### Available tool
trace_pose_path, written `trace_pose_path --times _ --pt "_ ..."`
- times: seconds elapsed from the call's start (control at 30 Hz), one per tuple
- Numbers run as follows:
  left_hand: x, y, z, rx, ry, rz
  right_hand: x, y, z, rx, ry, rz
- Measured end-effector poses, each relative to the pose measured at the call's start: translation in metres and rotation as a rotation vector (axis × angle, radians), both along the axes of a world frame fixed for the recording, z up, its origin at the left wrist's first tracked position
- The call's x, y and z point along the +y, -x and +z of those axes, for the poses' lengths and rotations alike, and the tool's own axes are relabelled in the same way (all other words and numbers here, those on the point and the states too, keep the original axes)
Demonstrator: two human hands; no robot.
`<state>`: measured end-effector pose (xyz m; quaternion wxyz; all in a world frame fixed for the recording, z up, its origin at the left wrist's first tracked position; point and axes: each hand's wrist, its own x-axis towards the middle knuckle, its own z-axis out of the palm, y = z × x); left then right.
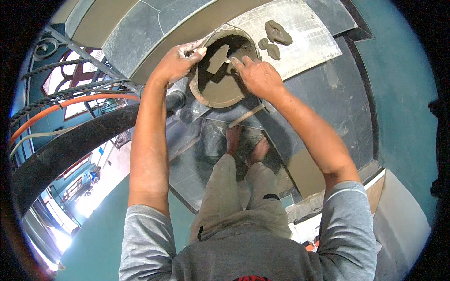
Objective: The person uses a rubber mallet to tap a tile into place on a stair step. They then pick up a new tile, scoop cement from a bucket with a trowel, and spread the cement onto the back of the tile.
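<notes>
A round bucket (209, 101) caked with dried mortar stands in front of me, with wet grey mortar (225, 89) inside. My left hand (177, 63) is closed on the bucket's left rim, its thumb over the edge. Over the bucket's right side, my right hand (257, 77) is closed around the handle of a trowel; most of that handle is hidden by the fingers. The trowel's flat blade (217, 60), smeared with mortar, hangs inside the bucket above the mortar.
Right of the bucket, several mortar lumps (277, 33) lie on a pale tile (307, 35). A wooden stick (246, 115) lies on the dark stone floor (323, 93) near my bare feet. At left run a thick black rail (89, 133), an orange hose (79, 99) and dark ropes (61, 96).
</notes>
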<state>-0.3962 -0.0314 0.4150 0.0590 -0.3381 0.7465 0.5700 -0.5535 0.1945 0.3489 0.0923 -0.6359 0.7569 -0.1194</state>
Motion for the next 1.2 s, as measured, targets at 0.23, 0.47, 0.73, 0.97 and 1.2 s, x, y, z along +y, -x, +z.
trace_pose_path --times 0.23,0.47,0.73,0.97,1.2 --pt "0.000 0.002 -0.003 -0.028 0.017 0.012 0.017 0.009 -0.011 0.094 -0.254 0.028" --pt "0.003 0.009 -0.012 0.056 0.027 0.006 0.002 0.034 -0.008 0.054 0.007 0.032" --pt "-0.005 0.000 -0.021 0.050 0.098 0.012 0.026 0.009 -0.024 -0.024 -0.287 -0.028" --pt "-0.005 0.010 -0.014 -0.035 0.094 -0.060 0.021 0.069 0.027 0.123 -0.052 0.107" --pt "0.014 0.017 -0.016 0.060 0.133 -0.047 0.020 0.071 0.022 0.085 -0.240 0.010"
